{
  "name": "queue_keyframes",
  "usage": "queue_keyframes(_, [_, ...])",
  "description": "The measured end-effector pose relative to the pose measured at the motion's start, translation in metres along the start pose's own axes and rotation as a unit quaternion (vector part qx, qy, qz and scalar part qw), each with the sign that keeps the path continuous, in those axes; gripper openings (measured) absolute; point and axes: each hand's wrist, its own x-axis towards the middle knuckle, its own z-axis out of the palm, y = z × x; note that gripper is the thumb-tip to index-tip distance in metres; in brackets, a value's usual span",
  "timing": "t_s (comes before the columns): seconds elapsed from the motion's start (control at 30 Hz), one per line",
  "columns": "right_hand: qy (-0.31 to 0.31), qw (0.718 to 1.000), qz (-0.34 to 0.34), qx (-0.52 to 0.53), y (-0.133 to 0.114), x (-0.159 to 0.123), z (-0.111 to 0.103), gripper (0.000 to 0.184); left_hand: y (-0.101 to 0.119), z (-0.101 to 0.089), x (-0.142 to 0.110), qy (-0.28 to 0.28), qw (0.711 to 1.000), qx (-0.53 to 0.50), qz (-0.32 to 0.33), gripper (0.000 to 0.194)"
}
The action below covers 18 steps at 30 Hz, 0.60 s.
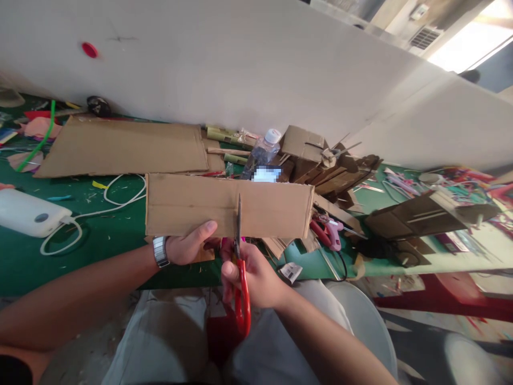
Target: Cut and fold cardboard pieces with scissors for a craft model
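My left hand (188, 245) pinches the lower edge of a long cardboard strip (192, 204), thumb on top; a metal watch sits on that wrist. My right hand (250, 275) grips red-handled scissors (241, 299). Their blades (239, 219) stand upright in the strip's lower edge, near its middle. The strip is held level above the green table (120, 230), in front of my lap.
A large cardboard sheet (124, 145) lies behind the strip. A white power bank (28, 214) with a white cable sits left. A plastic bottle (262, 152), a pink glue gun (328, 232) and cardboard scraps (425, 214) crowd the right. A white wall (240, 64) runs behind.
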Motion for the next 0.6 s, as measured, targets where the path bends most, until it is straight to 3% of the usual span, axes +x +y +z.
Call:
queue_keyframes(0.27, [0.007,0.999,0.030,0.025,0.000,-0.001,0.003,0.071,0.020,0.014,0.001,-0.016,0.999,-0.032,-0.023,0.067])
queue_keyframes(0.43, [0.004,0.999,0.032,0.025,-0.001,-0.001,0.003,0.075,0.020,0.014,0.003,0.000,0.999,-0.027,-0.024,0.067])
queue_keyframes(0.53, [0.003,0.999,0.036,0.027,-0.002,-0.001,0.002,0.073,0.015,0.011,0.003,-0.020,0.999,-0.010,-0.029,0.075])
queue_keyframes(0.6, [0.004,0.999,0.032,0.012,-0.003,-0.001,0.000,0.070,0.010,0.007,0.002,-0.002,1.000,0.015,-0.012,0.082])
